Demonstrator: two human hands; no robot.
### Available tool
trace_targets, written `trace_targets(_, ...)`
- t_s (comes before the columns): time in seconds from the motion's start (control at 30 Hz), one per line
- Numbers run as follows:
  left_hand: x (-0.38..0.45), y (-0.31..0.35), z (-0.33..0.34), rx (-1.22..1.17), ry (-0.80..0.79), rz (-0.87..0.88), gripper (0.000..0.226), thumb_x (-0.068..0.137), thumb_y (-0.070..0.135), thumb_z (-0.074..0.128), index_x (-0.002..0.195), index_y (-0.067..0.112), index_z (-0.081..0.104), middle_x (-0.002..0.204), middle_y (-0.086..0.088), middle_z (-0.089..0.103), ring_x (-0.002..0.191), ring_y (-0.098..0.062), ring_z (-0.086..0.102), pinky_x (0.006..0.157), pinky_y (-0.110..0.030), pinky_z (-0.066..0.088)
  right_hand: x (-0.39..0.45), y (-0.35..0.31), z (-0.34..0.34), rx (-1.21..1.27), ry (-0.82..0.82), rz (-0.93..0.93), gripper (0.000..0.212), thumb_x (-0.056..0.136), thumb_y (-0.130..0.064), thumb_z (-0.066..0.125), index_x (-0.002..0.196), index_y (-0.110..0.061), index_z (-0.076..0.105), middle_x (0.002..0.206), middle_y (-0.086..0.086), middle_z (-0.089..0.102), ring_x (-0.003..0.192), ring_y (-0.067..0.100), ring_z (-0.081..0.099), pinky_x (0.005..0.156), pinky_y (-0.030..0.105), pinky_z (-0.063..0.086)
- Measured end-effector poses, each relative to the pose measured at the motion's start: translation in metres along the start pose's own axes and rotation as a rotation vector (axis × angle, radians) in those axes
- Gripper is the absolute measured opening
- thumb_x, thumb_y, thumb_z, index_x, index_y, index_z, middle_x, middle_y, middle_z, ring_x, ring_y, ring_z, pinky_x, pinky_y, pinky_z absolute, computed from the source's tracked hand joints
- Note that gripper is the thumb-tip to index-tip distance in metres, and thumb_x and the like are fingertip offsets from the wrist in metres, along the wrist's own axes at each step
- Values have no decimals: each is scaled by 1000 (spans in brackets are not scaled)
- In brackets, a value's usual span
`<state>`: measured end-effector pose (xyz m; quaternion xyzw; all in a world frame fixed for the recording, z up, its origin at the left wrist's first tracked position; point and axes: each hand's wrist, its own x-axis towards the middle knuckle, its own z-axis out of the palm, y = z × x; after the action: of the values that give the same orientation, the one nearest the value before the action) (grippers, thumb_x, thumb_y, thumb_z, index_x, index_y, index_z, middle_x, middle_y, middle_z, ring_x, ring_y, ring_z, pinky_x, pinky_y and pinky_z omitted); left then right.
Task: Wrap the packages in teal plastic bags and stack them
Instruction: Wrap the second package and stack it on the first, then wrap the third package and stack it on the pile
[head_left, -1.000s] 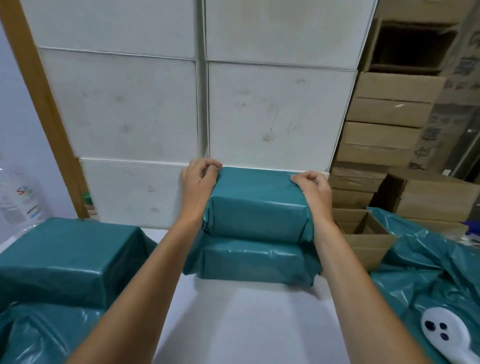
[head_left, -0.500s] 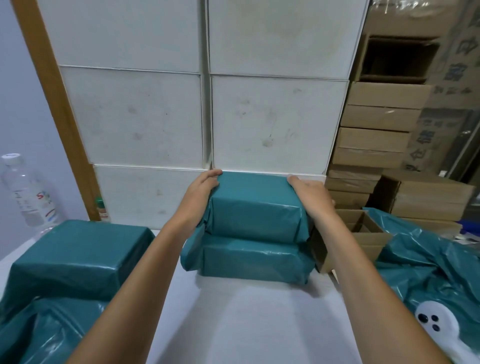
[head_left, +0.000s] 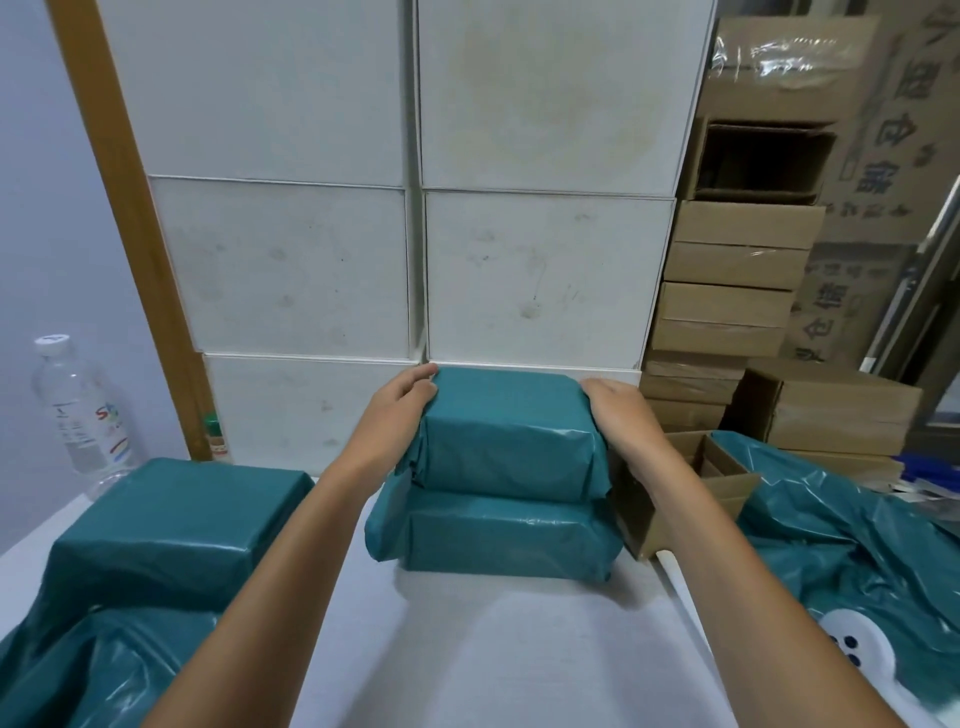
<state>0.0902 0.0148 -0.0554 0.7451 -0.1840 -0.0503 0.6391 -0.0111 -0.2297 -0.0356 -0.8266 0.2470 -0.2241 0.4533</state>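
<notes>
Pressing a wrapped package into place, I am working on the stacking step: my left hand (head_left: 397, 410) is flattened against the left end of the upper teal package (head_left: 511, 434) and my right hand (head_left: 621, 413) is cupping its right end, both grasping it with open palms instead of clenched fists. That package is sitting on top of a lower teal package (head_left: 506, 535), and the pair is resting on the white counter (head_left: 467, 649) right up against the stacked white boxes (head_left: 545, 275) behind. The top one is looking roughly square over the bottom one, though loose plastic is bulging out at the left of the stack. Another wrapped package (head_left: 171, 525) is lying well apart at my left, on spread teal plastic, and an open cardboard box (head_left: 675, 493) is standing just beside the stack on my right, with more teal plastic bags (head_left: 841, 545) heaped past it. I am judging that this package is nearly settled, so the next move is calling for letting go gently without dragging the slippery plastic, then bringing over the package at my left or wrapping a fresh one.
</notes>
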Motion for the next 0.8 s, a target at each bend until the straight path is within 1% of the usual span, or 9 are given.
trace_targets(0.07,1,3,-2,26,-13,-16,38,110,28,46,144,30,62,136,14,60,127,-10,56,101,-24,39,0,1,0,-6,-5,2,44,99,-39,39,91,-13,74,108,9,75,107,30,62,96,43,47)
trace_targets(0.17,-5,12,-3,9,-44,-59,34,108,37,43,128,36,69,124,15,70,120,-10,64,97,-27,46,-4,-3,-4,96,-16,18,36,100,-33,38,86,-9,62,95,10,67,88,26,57,77,38,41)
trace_targets(0.23,-8,16,-3,-13,-45,-59,35,106,42,40,119,37,72,118,9,74,112,-9,67,97,-31,48,-6,-4,-9,116,15,1,32,100,-29,39,90,-11,62,98,9,65,94,28,57,81,42,44)
trace_targets(0.3,-13,21,-7,-4,-27,-39,34,110,40,35,119,39,68,120,15,69,106,0,62,98,-31,42,-16,-8,-16,109,62,9,34,105,-32,38,108,-14,67,114,5,66,107,26,58,91,44,45)
trace_targets(0.43,-32,29,-36,84,29,-19,54,106,48,35,154,30,52,158,11,50,147,-11,44,125,-41,29,-56,-23,-20,108,329,-130,32,109,-31,40,126,-19,65,112,-1,66,101,17,59,84,35,43)
trace_targets(0.53,-49,30,-76,93,106,13,65,94,55,38,151,27,57,157,5,56,146,-15,48,126,-47,32,-106,-43,3,233,419,-316,21,105,-27,48,116,-22,66,102,-8,69,88,9,61,81,33,51)
trace_targets(0.6,-62,30,-106,106,190,46,65,92,53,40,145,24,63,150,3,62,140,-15,55,124,-47,35,-140,-55,32,354,346,-373,15,102,-21,52,107,-22,66,95,-8,71,87,8,63,79,28,51)
trace_targets(0.7,-83,18,-154,166,328,61,50,102,41,41,139,20,69,144,2,67,136,-17,58,122,-45,39,-191,-66,94,519,99,-327,14,100,-19,55,100,-26,67,96,-4,75,92,12,69,82,31,55)
trace_targets(0.8,-104,-3,-199,263,432,13,45,108,31,39,143,18,66,148,1,63,140,-18,54,116,-32,36,-228,-67,161,496,-129,-239,15,101,-19,56,107,-28,67,105,-10,74,98,2,67,87,29,51)
